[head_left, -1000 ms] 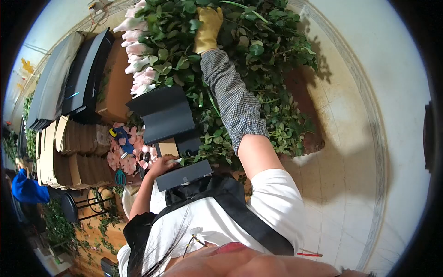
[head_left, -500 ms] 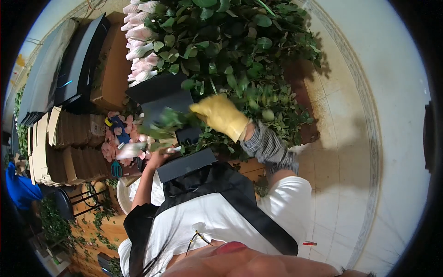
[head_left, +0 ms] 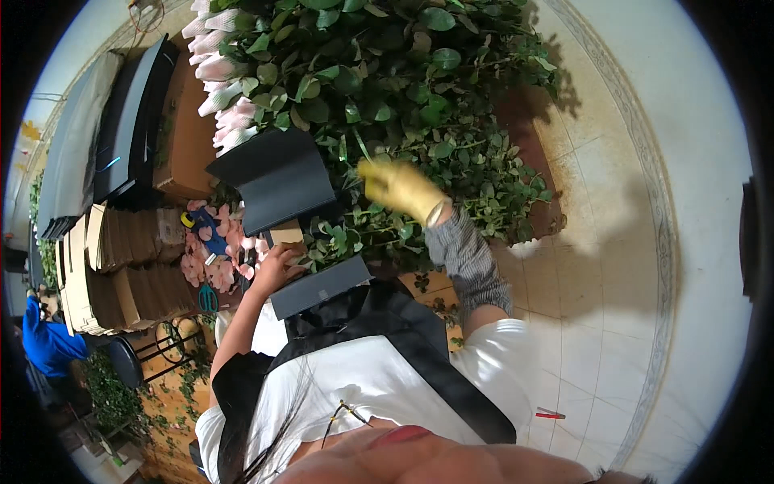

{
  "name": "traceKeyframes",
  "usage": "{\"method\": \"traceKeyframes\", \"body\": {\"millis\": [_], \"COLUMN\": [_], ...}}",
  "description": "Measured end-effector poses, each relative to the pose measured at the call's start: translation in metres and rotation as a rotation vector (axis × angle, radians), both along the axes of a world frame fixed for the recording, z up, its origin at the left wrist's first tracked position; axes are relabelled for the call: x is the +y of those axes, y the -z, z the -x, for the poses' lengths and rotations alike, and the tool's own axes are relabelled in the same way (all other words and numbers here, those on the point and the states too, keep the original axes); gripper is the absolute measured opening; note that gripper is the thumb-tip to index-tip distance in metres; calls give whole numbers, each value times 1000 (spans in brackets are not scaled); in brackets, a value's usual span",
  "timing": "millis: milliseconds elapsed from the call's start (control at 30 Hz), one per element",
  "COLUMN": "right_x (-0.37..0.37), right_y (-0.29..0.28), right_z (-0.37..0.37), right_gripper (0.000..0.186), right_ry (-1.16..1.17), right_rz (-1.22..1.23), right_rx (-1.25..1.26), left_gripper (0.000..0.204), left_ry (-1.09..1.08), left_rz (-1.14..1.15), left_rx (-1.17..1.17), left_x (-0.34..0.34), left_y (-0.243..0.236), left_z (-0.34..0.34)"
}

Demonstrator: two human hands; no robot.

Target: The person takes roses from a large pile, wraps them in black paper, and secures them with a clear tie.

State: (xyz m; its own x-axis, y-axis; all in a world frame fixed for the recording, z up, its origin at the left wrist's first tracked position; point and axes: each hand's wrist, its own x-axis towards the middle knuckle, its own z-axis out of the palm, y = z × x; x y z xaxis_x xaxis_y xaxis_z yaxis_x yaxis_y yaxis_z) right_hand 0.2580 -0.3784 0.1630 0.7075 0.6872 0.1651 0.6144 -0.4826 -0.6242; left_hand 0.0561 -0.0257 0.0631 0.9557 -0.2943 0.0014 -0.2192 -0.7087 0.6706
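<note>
My bare left hand (head_left: 278,270) is low beside a small cardboard piece (head_left: 286,234), its fingers curled together. What they press on or hold is too small to make out. My right hand (head_left: 401,191), in a yellow rubber glove with a grey knitted sleeve, hovers over leafy rose stems (head_left: 387,105). Motion smears its fingers, so their grip is unclear. Between my hands lies a green leafy sprig (head_left: 334,242). Beyond it a black folded sheet (head_left: 286,189) stands tilted, and a black panel (head_left: 318,289) is close to my apron.
Pink netted rose heads (head_left: 214,68) line the pile's left side. Loose pink petals (head_left: 193,262), teal-handled scissors (head_left: 208,298) and a blue tool (head_left: 211,234) lie at left. Cardboard stacks (head_left: 133,290) stand beyond them. A person in blue (head_left: 52,339) is at far left.
The blurred leafy rose with a netted head no longer shows between my hands. My right hand has shifted right; my left hand stays near the cardboard. The black sheet now shows more fully.
</note>
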Motion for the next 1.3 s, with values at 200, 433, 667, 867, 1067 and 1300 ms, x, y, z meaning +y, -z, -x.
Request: {"method": "traceKeyframes", "body": {"millis": [200, 433, 667, 867, 1067, 1300], "right_x": [19, -40, -133, -33, -127, -129], "right_y": [-87, -120, -152, -75, -68, -61], "right_z": [-139, -149, -56, 55, 95, 84], "right_gripper": [16, 8, 38, 33, 39, 48], "right_ry": [628, 687, 568, 278, 1171, 1257], "right_rz": [405, 206, 28, 236, -25, 14], "right_rx": [-949, -1141, -827, -449, -42, -140], "left_gripper": [40, 42, 47, 46, 49, 50], "left_ry": [-60, -40, -123, -158, -97, -108], "left_rz": [-127, -26, 97, -2, 37, 53], "left_rx": [5, -77, -7, 0, -106, -3], "left_x": [4, 4, 2, 2, 2, 2], "left_y": [12, 12, 13, 8, 9, 12], "left_z": [4, 5, 7, 9, 11, 8]}}
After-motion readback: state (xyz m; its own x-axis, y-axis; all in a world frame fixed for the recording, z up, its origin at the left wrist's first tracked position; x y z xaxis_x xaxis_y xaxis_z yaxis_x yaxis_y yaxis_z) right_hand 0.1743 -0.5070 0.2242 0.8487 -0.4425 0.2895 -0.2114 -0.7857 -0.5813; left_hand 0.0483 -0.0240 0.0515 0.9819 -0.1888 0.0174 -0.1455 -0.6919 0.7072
